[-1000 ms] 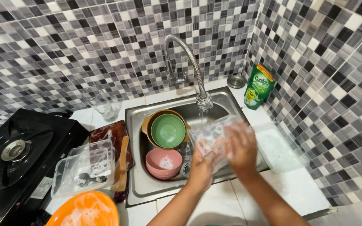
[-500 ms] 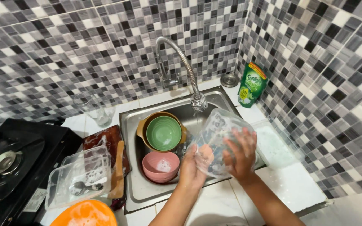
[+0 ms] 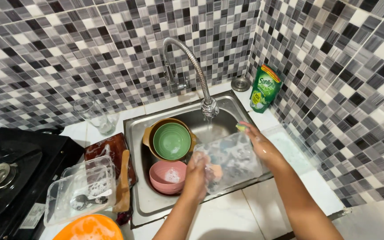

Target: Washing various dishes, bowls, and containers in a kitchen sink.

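**Clear container washed over the sink**

A clear plastic container [image 3: 232,161] is held tilted over the front right part of the sink [image 3: 135,133], just below the faucet [image 3: 191,62], whose thin stream of water falls at the container's upper edge. The left hand [image 3: 197,173] is closed on the container's lower left corner, thumb in front and suds on the plastic. The right hand [image 3: 258,142] lies against the upper right edge with a small yellow-green sponge [image 3: 241,127] pinched at the fingertips; how firmly the rim itself is gripped cannot be told.

For the step to be done well, the container is best kept tilted so that water runs across the inside and drains into the sink, not onto the counter. The corners should be wiped with the sponge, since residue tends to collect there. Wet, soapy plastic is probably slippery, so a firm left-hand grip is advised.

Left of the container, a green bowl [image 3: 171,141] sits nested in a brown bowl [image 3: 150,133], with a pink bowl [image 3: 168,177] in front of them. A soap pouch [image 3: 264,87] stands in the tiled corner. On the counter to the left lie a wooden board [image 3: 107,149], a soapy clear tub [image 3: 78,191], a glass [image 3: 92,114] and an orange plate [image 3: 87,227], beside a black stove [image 3: 10,173].
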